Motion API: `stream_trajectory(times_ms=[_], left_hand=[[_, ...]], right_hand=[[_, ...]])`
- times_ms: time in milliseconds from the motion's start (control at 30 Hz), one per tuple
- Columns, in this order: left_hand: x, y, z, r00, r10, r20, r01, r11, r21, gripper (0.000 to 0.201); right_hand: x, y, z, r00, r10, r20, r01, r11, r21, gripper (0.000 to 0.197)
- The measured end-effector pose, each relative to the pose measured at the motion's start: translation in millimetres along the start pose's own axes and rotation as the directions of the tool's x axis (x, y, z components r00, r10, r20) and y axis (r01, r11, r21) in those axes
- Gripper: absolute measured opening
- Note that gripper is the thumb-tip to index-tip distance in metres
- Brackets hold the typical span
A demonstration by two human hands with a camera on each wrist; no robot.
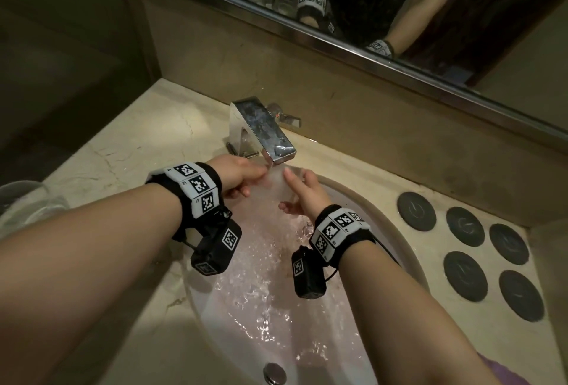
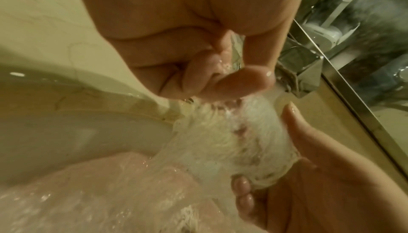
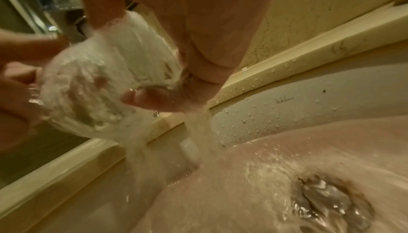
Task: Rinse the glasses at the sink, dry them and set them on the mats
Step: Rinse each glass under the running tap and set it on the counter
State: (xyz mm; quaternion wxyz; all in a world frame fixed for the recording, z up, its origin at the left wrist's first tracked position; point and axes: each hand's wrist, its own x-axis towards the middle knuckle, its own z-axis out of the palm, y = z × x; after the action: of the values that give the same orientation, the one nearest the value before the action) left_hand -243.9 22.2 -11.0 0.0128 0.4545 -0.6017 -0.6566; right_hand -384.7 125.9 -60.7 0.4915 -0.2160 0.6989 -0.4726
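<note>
Glass (image 1: pixel 276 188) under the running faucet (image 1: pixel 264 129), gripped by left hand (image 1: pixel 242 177) at one end, cupped by right hand (image 1: pixel 302 197) at the other. Below, sink (image 1: pixel 384 215); beside it, mats (image 1: pixel 464 271). Likely risk: wet, slick glass slipping and striking porcelain.

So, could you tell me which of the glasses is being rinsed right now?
The glass held under the faucet by the left hand and right hand, water pouring over it. The other glass stands untouched on the counter at far left.
</note>
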Motion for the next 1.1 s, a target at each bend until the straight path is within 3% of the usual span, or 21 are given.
stream_trajectory(times_ms=[67,167,233,333,433,533,633,767,867,1100], left_hand=[[-3.3,3.0,-3.3,0.997,-0.013,0.078,0.008,0.998,0.068,0.010],[-7.4,7.1,-6.1,0.989,0.018,0.149,-0.036,0.992,0.118,0.005],[-8.7,8.1,-6.3,0.989,0.033,0.147,-0.048,0.994,0.097,0.008],[-10.6,7.4,-4.1,0.992,0.003,0.125,-0.008,0.999,0.039,0.012],[-7.5,5.2,-0.5,0.999,0.003,0.055,-0.001,0.999,-0.032,0.015],[-5.8,5.5,0.2,1.000,0.007,0.027,-0.009,0.997,0.073,0.021],[-8.6,4.3,0.9,0.996,-0.020,0.084,0.009,0.991,0.133,0.005],[-3.9,-3.8,2.4,0.991,0.083,0.100,-0.092,0.992,0.091,0.014],[-2.5,-6.6,8.9,0.983,0.145,0.112,-0.169,0.955,0.244,0.014],[-2.7,-2.1,19.7,0.982,0.164,0.098,-0.188,0.747,0.637,0.010]], right_hand=[[1.6,-1.5,2.2,0.999,0.050,-0.005,-0.050,0.998,-0.035,0.074],[-0.5,-0.9,1.5,0.997,0.072,-0.008,-0.072,0.992,-0.102,0.074],[-2.2,0.9,1.8,0.997,0.073,0.006,-0.072,0.993,-0.096,0.076],[-8.8,-0.6,-1.9,0.997,-0.034,0.066,0.046,0.982,-0.181,0.069],[-13.6,-1.3,-5.2,0.988,-0.089,0.130,0.119,0.963,-0.243,0.075],[-12.7,2.8,-5.0,0.994,-0.040,0.104,0.058,0.982,-0.179,0.065],[-11.7,9.1,-4.0,0.998,-0.003,0.060,0.008,0.996,-0.090,0.064],[-9.9,12.5,-3.1,0.997,0.008,0.076,0.010,0.972,-0.234,0.076],[-12.3,6.8,-3.3,0.998,-0.019,0.061,0.042,0.915,-0.402,0.090],[-18.6,3.1,8.2,0.993,-0.088,0.084,0.116,0.899,-0.423,0.092]])
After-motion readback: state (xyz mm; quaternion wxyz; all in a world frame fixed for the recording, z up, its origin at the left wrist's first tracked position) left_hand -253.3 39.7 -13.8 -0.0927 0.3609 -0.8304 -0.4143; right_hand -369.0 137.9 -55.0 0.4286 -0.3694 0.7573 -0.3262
